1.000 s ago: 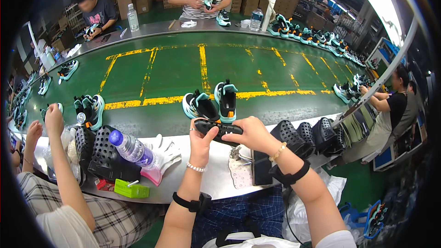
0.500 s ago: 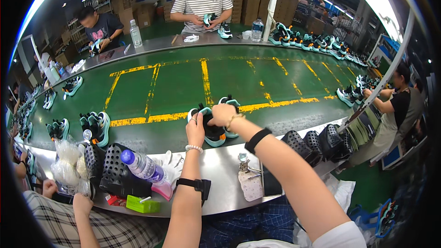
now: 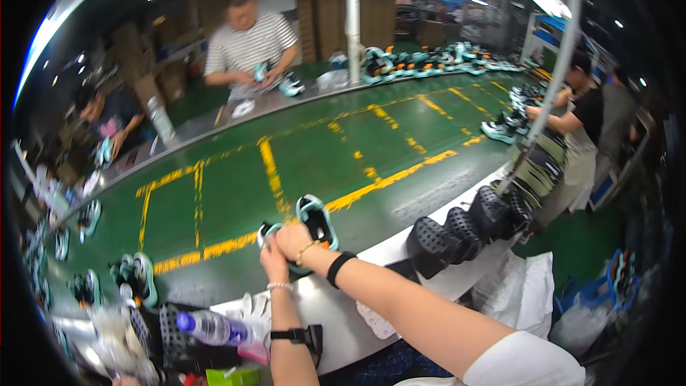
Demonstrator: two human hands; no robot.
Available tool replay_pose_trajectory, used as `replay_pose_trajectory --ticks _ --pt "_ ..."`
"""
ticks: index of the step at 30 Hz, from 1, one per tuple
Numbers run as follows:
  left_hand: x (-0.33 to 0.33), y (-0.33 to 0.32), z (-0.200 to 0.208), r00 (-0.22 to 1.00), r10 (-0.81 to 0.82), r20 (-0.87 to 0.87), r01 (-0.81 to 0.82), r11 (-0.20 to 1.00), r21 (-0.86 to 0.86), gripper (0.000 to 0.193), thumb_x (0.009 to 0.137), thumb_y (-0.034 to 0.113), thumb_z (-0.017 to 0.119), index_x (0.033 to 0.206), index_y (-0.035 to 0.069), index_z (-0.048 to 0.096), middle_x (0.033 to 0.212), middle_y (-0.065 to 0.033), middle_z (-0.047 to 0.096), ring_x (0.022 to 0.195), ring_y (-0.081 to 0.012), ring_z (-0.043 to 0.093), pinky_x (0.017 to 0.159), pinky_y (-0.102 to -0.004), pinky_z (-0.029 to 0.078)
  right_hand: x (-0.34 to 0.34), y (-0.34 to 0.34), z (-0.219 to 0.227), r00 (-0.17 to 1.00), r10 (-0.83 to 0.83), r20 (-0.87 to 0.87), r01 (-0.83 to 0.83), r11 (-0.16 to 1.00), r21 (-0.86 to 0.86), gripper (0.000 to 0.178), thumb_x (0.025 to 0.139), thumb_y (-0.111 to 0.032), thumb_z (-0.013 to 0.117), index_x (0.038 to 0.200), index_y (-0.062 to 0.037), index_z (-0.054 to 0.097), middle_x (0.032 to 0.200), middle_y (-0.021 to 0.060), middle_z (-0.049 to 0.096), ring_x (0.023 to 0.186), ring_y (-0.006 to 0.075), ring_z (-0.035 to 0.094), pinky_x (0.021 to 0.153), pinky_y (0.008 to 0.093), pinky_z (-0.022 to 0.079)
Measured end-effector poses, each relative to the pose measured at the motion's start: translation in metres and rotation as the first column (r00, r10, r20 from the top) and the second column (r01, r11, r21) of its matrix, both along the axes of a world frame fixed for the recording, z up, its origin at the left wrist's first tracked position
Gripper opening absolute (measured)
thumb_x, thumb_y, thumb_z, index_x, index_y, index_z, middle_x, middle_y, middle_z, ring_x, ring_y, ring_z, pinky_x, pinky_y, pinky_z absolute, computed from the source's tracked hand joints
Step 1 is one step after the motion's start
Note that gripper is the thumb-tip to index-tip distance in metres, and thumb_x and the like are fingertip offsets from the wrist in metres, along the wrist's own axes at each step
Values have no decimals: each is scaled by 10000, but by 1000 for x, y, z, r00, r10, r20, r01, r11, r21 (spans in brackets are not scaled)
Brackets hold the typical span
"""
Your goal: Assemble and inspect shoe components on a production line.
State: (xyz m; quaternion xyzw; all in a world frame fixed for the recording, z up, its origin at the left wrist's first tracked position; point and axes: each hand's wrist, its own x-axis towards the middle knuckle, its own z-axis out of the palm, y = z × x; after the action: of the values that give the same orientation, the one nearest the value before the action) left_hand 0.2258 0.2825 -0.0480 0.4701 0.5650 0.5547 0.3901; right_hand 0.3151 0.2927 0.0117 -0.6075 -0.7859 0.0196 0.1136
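- Working at the teal-and-black shoe (image 3: pixel 299 269) with both hands looks to be the step in hand, probably something at its mouth or just inside; the blur and the fingers hide the detail.
- Reaching in from the lower right, the right hand (image 3: pixel 291 239) lies across the shoe's upper part; its fingertips are hidden, so whether they grip or press I cannot say.
- Rising from below, the left hand (image 3: pixel 274 264) is at the shoe's near left side, close against the right hand; its fingers seem bent around the edge, yet a firm hold is not clear.
- Sitting beyond the bare metal of the table (image 3: pixel 325 314), the shoe is by the yellow line (image 3: pixel 232 246) on the green surface (image 3: pixel 236 204); a second shoe (image 3: pixel 316 220) stands just beside it, to the right.
- Judging from this pose, the next move calls for the left hand to brace the shoe while the right hand works; it also calls for care not to knock the second shoe, close by the right wrist.
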Motion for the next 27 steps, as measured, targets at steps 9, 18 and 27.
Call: replay_pose_trajectory --ticks 9,18,27 --pt "-51 37 -72 969 -241 60 240 970 27 448 966 420 421 1113 24 568 1031 -95 626 893 -179 618 767 -307 500 9 -70 90 958 259 122 -248 964 -92 214 822 -268 580 837 -75 672 801 95 684 717 251 672 548 376 523" --pt "10 9 39 813 -464 -353 490 872 -17 595 656 193 816 1138 28 509 1024 -131 630 918 -238 619 827 -334 487 321 -274 163 916 -330 -230 386 881 272 250 828 -333 593 849 -87 631 672 162 590 661 324 611 579 416 469" --pt "26 8 18 687 -117 -717 211 976 44 720 625 193 785 1241 -17 478 1059 -229 612 979 -367 590 886 -402 458 476 -336 56 478 -739 -475 876 359 322 416 880 -299 558 1173 -5 521 1113 207 585 1024 365 555 901 404 425"
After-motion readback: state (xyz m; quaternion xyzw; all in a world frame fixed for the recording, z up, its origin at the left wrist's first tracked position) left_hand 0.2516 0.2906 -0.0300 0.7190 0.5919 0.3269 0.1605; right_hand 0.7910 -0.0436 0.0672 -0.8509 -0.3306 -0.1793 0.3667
